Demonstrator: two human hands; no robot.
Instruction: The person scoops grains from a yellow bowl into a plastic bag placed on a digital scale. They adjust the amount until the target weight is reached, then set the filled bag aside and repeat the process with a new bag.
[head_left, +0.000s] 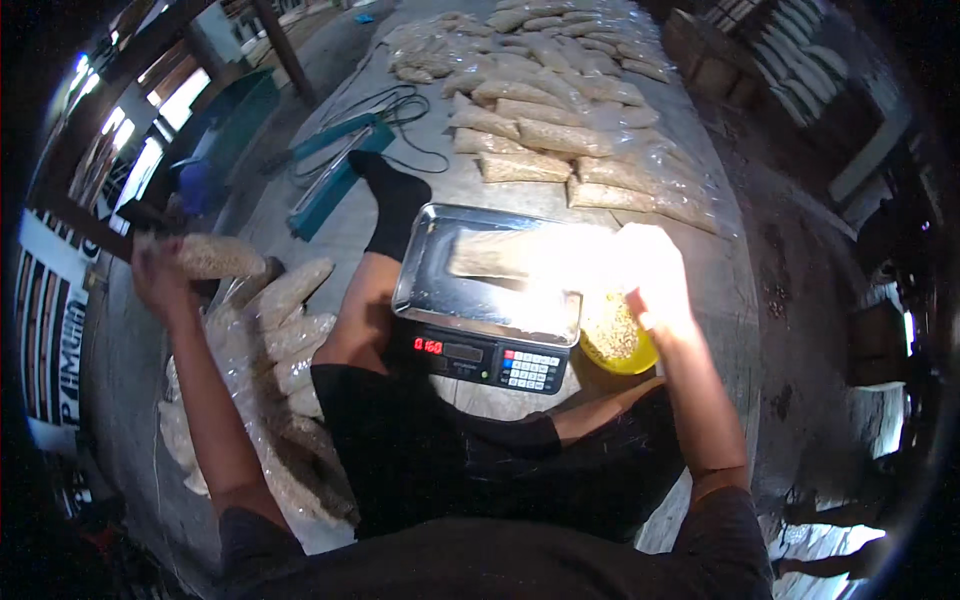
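My left hand (159, 277), out to the left, grips the end of a filled clear plastic bag (217, 256) of pale pieces, above a heap of similar bags (289, 300). My right hand (649, 289) is over a yellow bowl (637, 360) holding small pale pieces (611, 330); strong glare washes out most of this hand, so what its fingers hold cannot be told. Between my legs stands a digital scale (491, 360) with a shiny metal tray (420, 259) and a lit red display. Glare covers the tray's right part.
Several rows of filled clear bags (525, 135) lie ahead on the pale floor covering. A teal bag sealer (334, 187) with a dark cable (405, 105) sits beyond my black-socked foot (390, 191). Wooden posts (281, 49) stand at the left.
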